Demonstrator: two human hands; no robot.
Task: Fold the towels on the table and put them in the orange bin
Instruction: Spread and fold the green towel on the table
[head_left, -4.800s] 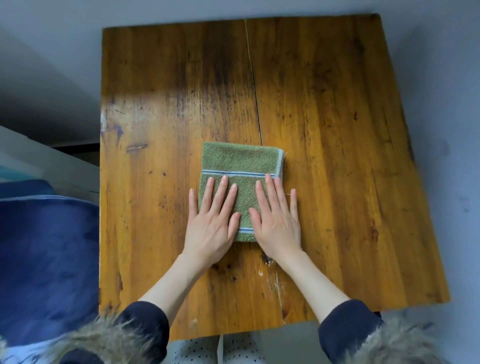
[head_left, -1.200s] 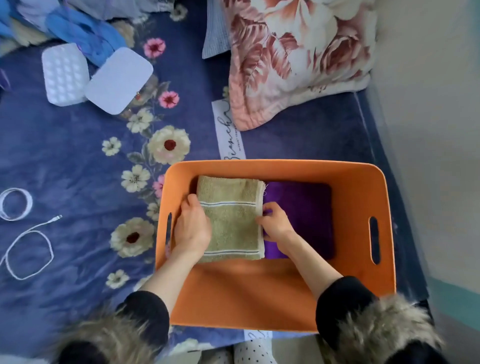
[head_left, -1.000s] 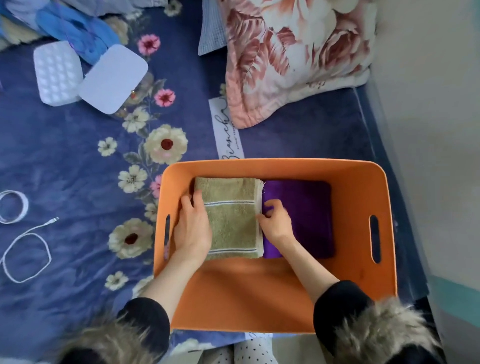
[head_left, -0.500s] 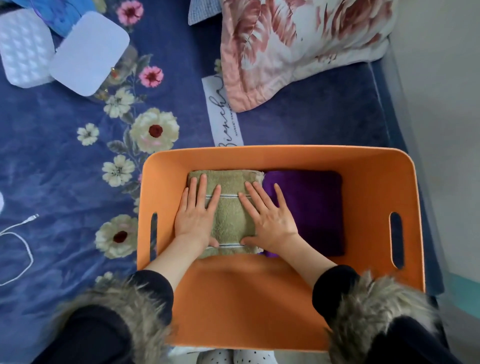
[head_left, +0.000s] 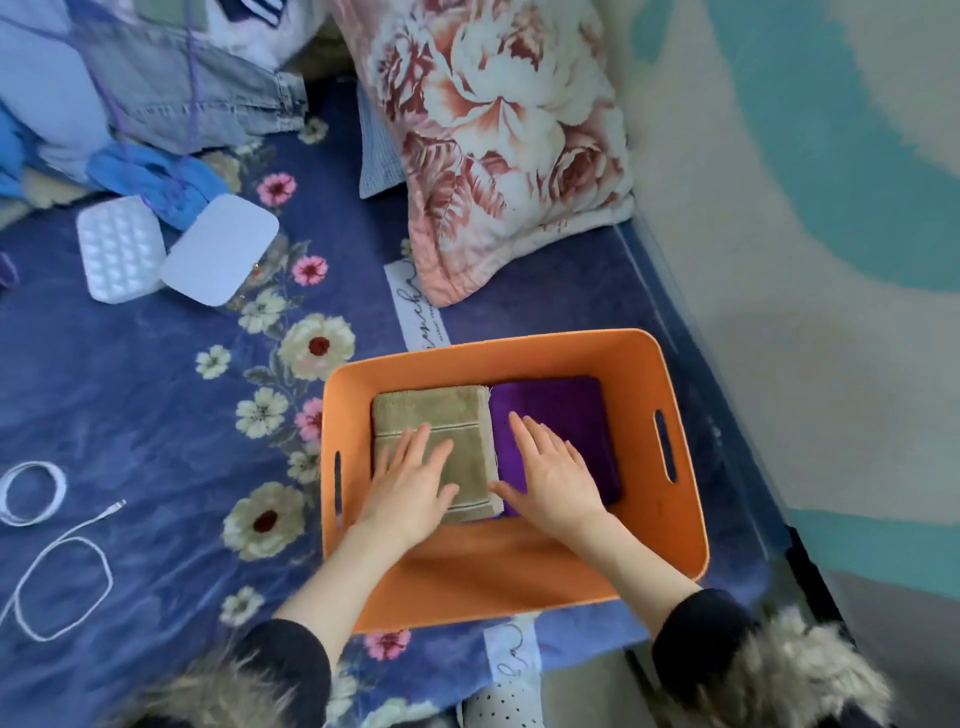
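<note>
Fingers straight and slightly spread on both sides: left hand (head_left: 410, 491) flat on the folded green towel (head_left: 435, 441), right hand (head_left: 553, 475) flat on the folded purple towel (head_left: 563, 415). Both towels side by side, touching, inside the orange bin (head_left: 670, 374) on the bed (head_left: 130, 395). Folding and placing apparently done for these two; table out of view, so any remaining towels impossible to tell.

A smooth, matt plastic orange bin (head_left: 675, 530) holds a looped terry-cloth olive towel (head_left: 447, 415) beside a plush purple towel (head_left: 566, 410), on a velvety floral bedspread (head_left: 156, 395).
</note>
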